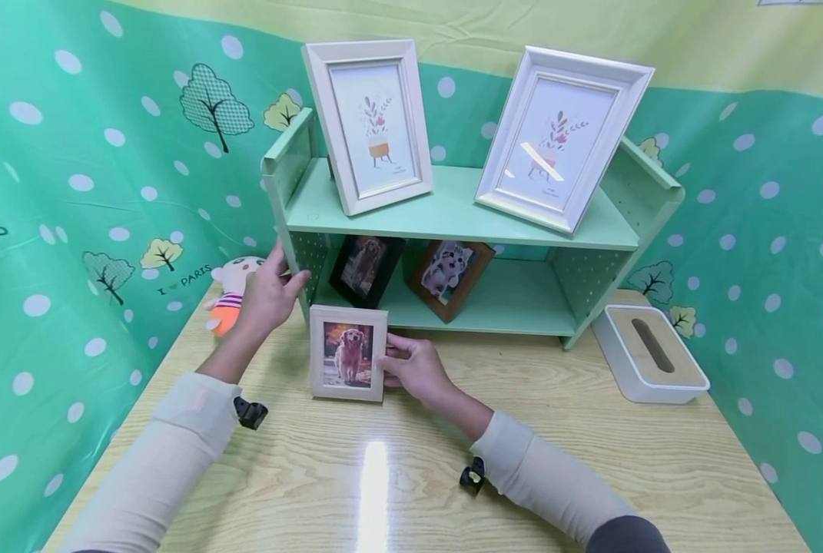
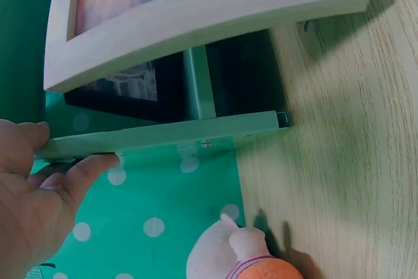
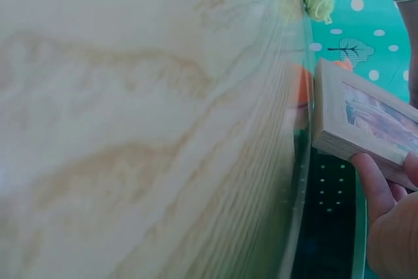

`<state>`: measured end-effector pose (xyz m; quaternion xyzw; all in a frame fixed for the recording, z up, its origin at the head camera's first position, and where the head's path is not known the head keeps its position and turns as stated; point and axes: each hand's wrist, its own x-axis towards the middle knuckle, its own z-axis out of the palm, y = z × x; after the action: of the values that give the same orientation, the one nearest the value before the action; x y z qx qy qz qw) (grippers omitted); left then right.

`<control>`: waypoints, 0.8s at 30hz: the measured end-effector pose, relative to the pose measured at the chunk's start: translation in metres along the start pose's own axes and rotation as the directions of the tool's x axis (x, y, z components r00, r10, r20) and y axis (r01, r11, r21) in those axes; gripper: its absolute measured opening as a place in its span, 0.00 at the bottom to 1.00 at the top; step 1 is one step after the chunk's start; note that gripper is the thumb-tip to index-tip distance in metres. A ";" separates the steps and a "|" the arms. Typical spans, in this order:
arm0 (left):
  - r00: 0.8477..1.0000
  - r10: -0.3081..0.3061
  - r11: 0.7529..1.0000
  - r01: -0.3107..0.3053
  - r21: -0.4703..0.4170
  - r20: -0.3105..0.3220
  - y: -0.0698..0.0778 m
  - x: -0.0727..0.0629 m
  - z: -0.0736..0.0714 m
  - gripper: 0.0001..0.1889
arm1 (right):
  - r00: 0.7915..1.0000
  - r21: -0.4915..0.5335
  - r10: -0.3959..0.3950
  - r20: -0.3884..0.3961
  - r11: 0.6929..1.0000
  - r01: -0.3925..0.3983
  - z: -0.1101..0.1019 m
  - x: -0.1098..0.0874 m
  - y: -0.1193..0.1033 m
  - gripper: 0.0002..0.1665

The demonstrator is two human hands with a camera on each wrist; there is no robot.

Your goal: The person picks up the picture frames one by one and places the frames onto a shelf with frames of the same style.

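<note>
My right hand [image 1: 418,370] pinches the right edge of a pale wooden picture frame [image 1: 319,353] holding a photo of a golden dog. This frame stands nearly upright in front of the left end of a green two-tier shelf [image 1: 466,201]. In the right wrist view, a finger and the thumb lie along the frame's edge. With thumb and fingers on either side, my left hand [image 2: 32,200] grips the edge of the shelf's left side panel [image 2: 163,134]. Behind, on the lower tier, lean a black picture frame [image 1: 386,269] and a brown picture frame [image 1: 418,278] with a kitten photo.
Two larger white picture frames, one left [image 1: 421,146] and one right [image 1: 618,142], stand on the top tier. A plush toy [image 1: 226,311] sits left of the shelf, behind my left hand. Right of it is a white tissue box [image 1: 615,372] with a wooden lid.
</note>
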<state>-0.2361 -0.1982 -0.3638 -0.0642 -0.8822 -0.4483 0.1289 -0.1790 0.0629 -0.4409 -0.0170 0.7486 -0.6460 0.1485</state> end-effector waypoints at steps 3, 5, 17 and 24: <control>1.000 0.002 1.000 -0.002 0.000 -0.002 0.000 0.000 0.000 0.43 | 1.000 0.000 -0.002 0.002 1.000 0.002 -0.004 -0.001 -0.001 0.33; 1.000 0.000 1.000 0.000 -0.003 0.000 0.000 0.000 0.000 0.43 | 1.000 0.003 -0.009 0.002 1.000 0.009 -0.007 -0.002 -0.001 0.33; 1.000 0.008 1.000 -0.008 -0.003 0.002 0.000 -0.001 0.000 0.43 | 1.000 0.042 -0.017 -0.021 0.999 0.017 -0.023 -0.007 -0.002 0.32; 1.000 0.029 1.000 -0.029 0.011 -0.008 0.000 0.001 -0.001 0.43 | 0.999 0.063 -0.036 -0.029 0.997 0.037 -0.031 -0.010 -0.005 0.31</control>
<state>-0.2366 -0.1985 -0.3631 -0.0744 -0.8831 -0.4417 0.1394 -0.1783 0.0943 -0.4305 -0.0171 0.7294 -0.6720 0.1269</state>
